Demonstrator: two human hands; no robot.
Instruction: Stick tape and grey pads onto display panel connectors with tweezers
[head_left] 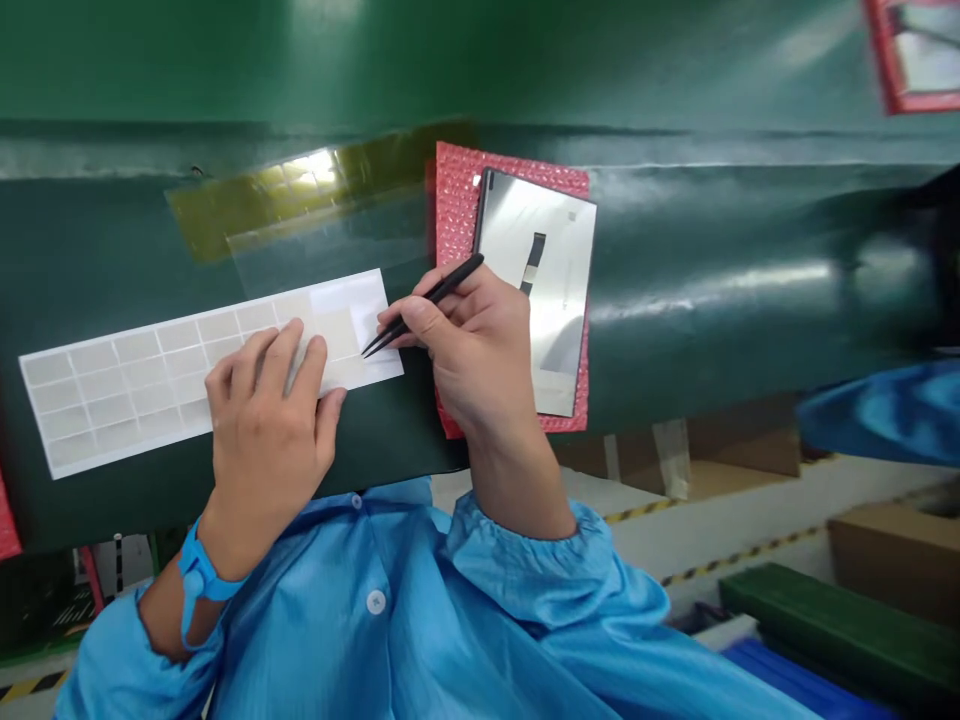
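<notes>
A white sheet of rectangular translucent stickers (120,385) lies at a slant on the green work surface. My left hand (274,410) rests on it palm down, fingers spread, near its right part. In my right hand (480,340) is a pair of black tweezers (435,295), gripped between thumb and fingers. The tweezer tips touch or hover just over the sheet beside a sticker's edge near the right end; which of these I cannot tell. Behind my right hand, a flat silver display panel (559,330) with a dark ribbon cable (535,255) lies on pink bubble wrap (457,215).
Beyond the sheet lies a yellow transparent film strip (217,215). Another pink-wrapped panel (930,55) sits at the far right corner. A blue sleeve (885,412) shows at the right edge. Cardboard boxes (900,560) stand below the belt-like green surface (712,240).
</notes>
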